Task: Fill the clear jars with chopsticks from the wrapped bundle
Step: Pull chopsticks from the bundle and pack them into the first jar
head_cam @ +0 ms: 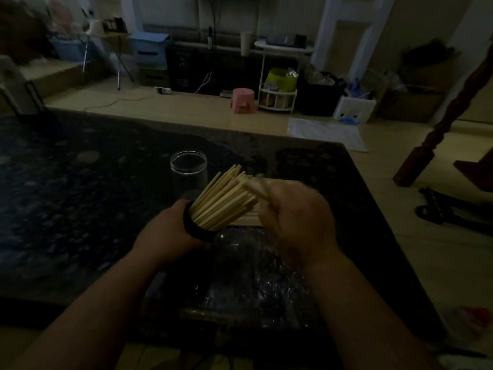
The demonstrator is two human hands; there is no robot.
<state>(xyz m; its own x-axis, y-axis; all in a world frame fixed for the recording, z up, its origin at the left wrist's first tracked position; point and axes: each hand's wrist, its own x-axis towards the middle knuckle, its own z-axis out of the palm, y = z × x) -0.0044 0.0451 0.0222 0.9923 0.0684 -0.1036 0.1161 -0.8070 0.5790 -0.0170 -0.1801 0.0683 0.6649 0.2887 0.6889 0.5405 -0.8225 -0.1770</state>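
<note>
Dark speckled table (80,196), upright clear jar (188,166), possibly crinkled plastic wrap (253,276)

No readable txt, labels or nos. anywhere.

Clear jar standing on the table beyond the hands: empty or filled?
Empty. The clear jar stands upright and lidless; nothing shows through its wall or above its rim.

The right hand (296,217) hides the ends of some chopsticks (224,201).
</note>
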